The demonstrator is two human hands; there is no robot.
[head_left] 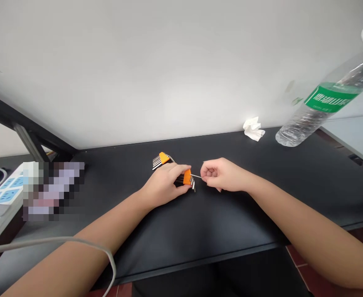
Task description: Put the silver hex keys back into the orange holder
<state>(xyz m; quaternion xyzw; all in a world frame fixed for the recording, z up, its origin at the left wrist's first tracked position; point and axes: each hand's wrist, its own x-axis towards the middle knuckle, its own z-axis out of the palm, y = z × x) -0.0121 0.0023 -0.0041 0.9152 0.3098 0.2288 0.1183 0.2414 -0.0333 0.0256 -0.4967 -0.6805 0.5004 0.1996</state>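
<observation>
My left hand (pixel 166 184) is closed around an orange hex key holder (pixel 187 177), low over the black table. Several short bent metal ends stick out of the holder on its right side. A thin silver hex key (pixel 196 176) runs from the holder to my right hand (pixel 220 175), whose thumb and fingers pinch its far end. Just behind my left hand lies a second orange hex key holder (pixel 163 157) with several metal keys fanned out on its left. My left fingers partly cover the nearer holder.
A crumpled white tissue (pixel 253 128) and a large clear bottle with a green label (pixel 330 98) stand by the wall. At left lie a white power strip (pixel 12 189) and a blurred-out item (pixel 56 189). A pale cable (pixel 76 239) crosses above my left forearm.
</observation>
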